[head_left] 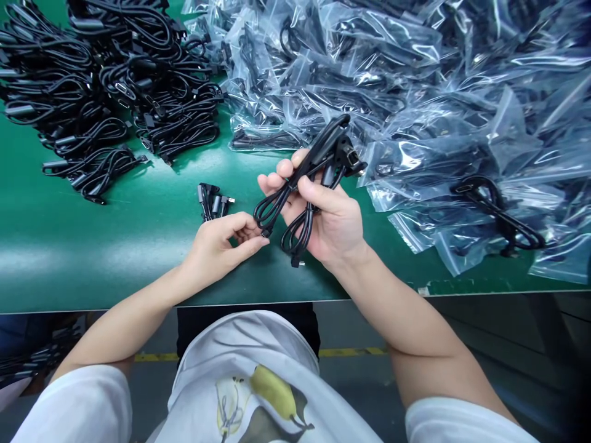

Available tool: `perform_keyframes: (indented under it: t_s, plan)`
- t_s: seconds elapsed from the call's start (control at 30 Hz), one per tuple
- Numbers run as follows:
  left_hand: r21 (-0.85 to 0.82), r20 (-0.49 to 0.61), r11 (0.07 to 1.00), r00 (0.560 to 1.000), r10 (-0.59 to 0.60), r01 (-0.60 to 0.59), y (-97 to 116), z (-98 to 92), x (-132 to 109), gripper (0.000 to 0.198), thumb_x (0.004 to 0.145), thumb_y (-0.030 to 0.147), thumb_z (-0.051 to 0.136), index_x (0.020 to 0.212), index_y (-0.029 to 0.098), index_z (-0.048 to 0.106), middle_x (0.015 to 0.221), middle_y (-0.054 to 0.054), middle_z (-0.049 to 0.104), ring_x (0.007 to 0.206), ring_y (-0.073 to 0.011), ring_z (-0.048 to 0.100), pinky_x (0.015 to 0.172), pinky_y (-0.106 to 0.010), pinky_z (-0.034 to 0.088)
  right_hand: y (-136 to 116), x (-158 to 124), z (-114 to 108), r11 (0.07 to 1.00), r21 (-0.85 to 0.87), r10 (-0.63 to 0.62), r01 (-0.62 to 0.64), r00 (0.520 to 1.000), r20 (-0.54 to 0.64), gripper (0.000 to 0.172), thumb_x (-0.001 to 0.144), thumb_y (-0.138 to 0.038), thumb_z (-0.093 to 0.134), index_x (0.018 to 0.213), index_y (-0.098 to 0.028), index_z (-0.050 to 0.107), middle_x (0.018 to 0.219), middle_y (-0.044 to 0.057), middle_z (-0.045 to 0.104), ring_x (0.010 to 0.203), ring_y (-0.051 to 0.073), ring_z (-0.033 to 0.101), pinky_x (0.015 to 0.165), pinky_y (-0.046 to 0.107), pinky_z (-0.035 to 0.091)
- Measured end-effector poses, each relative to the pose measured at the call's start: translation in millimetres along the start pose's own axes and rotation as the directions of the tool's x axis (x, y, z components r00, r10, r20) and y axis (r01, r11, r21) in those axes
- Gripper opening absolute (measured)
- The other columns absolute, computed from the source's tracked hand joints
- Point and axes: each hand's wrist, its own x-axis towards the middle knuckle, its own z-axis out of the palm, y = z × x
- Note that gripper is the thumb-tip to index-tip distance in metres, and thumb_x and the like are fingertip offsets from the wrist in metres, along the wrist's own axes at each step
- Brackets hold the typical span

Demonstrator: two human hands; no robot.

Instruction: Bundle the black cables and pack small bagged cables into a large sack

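Note:
My right hand (330, 215) is closed around a folded bundle of black cables (302, 184), held above the table's front part. A squarish plug (353, 157) sticks out at the bundle's upper end, and a small plug (298, 263) hangs below. My left hand (226, 243) pinches at a small connector (266, 232) beside the bundle's lower left loop; the fingertips partly hide the grip. Just behind the left hand, another small group of black cable ends (213, 200) lies on the green table (161, 246).
Many coiled black cables (106, 80) are piled at the back left. Clear plastic bags (415, 111) with cables inside cover the back and right. One unbagged black cable (501, 212) lies on the bags at right. The table's front edge (277, 303) runs before my body.

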Motion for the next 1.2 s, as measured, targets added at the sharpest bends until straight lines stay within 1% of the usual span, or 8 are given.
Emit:
perform_keyframes:
  t_s: [0.4,0.53,0.7,0.8,0.9,1.03,1.1,1.2]
  plan:
    - [0.021,-0.030,1.000,1.000,-0.008,0.008,4.2,0.5,2.2,0.018,0.083,0.036,0.070,0.076,0.020,0.064,0.067,0.003,0.062,0.061,-0.0107,0.052,0.056,-0.021,0.039,-4.7,-2.3,-2.7,1.000,-0.011,0.004,-0.004,0.998,0.059,0.025,0.082,-0.046,0.067,0.095,-0.027,0.057,0.092,-0.001,0.062,0.100,0.019,0.067,0.093,0.043,0.055]
    - [0.013,-0.026,1.000,1.000,-0.008,0.009,0.3,-14.7,5.2,0.017,0.085,0.037,0.070,0.085,0.020,0.067,0.074,0.001,0.066,0.068,-0.0128,0.058,0.063,-0.023,0.043,-7.7,-0.4,-0.9,1.000,0.009,0.017,-0.017,0.999,0.049,0.019,0.082,-0.040,0.065,0.093,-0.026,0.057,0.085,-0.003,0.055,0.082,0.014,0.061,0.087,0.039,0.054]
    - [0.345,-0.098,0.935,0.994,-0.050,0.081,-14.5,-41.2,8.3,0.029,0.078,0.043,0.079,0.092,0.022,0.064,0.074,0.002,0.061,0.063,-0.0141,0.052,0.061,-0.026,0.038,-9.2,2.4,-1.3,0.997,0.053,0.049,-0.052,0.997,0.051,0.024,0.073,-0.030,0.075,0.089,-0.025,0.058,0.073,-0.007,0.045,0.054,0.005,0.039,0.055,0.024,0.042]
    - [0.539,-0.055,0.840,0.998,-0.027,0.053,-21.0,-36.9,6.7,0.038,0.070,0.040,0.086,0.092,0.021,0.060,0.081,-0.002,0.061,0.074,-0.0198,0.057,0.064,-0.028,0.037,-6.3,2.3,-1.1,0.993,0.038,0.110,-0.114,0.991,0.077,0.029,0.065,-0.025,0.081,0.084,-0.022,0.058,0.065,-0.009,0.041,0.048,0.004,0.030,0.046,0.023,0.031]
    - [0.608,-0.104,0.791,0.995,-0.007,0.069,-21.5,-29.3,5.4,0.039,0.074,0.032,0.081,0.103,0.020,0.057,0.100,-0.007,0.062,0.086,-0.0229,0.059,0.068,-0.029,0.041,-1.7,1.6,-0.8,0.982,0.015,0.185,-0.188,0.977,0.106,0.023,0.067,-0.024,0.078,0.082,-0.020,0.061,0.055,-0.011,0.039,0.043,0.003,0.031,0.044,0.022,0.028]
    - [0.460,-0.138,0.876,0.986,-0.093,0.147,-16.3,-35.6,7.3,0.032,0.084,0.022,0.064,0.114,0.019,0.053,0.100,-0.005,0.061,0.072,-0.0153,0.058,0.069,-0.029,0.044,5.7,2.3,-0.6,0.967,-0.017,0.256,-0.256,0.962,0.096,0.017,0.071,-0.028,0.073,0.080,-0.017,0.063,0.058,-0.006,0.054,0.050,0.009,0.056,0.050,0.023,0.042]
    - [0.270,-0.134,0.948,0.982,-0.135,0.167,-13.9,-40.1,8.8,0.032,0.084,0.023,0.064,0.114,0.020,0.052,0.093,-0.001,0.060,0.069,-0.0127,0.057,0.069,-0.027,0.046,11.7,2.8,0.7,0.953,-0.074,0.300,-0.294,0.949,0.100,0.021,0.072,-0.030,0.076,0.078,-0.017,0.062,0.072,0.001,0.068,0.063,0.014,0.067,0.058,0.025,0.049]
    - [-0.006,-0.210,0.993,0.971,-0.116,0.117,-12.1,-37.3,10.1,0.035,0.082,0.025,0.068,0.112,0.021,0.051,0.087,0.002,0.058,0.071,-0.0109,0.058,0.067,-0.023,0.049,23.8,1.5,5.2,0.930,-0.176,0.347,-0.322,0.928,0.138,0.027,0.070,-0.034,0.082,0.077,-0.016,0.064,0.094,0.008,0.075,0.076,0.017,0.071,0.063,0.027,0.052]
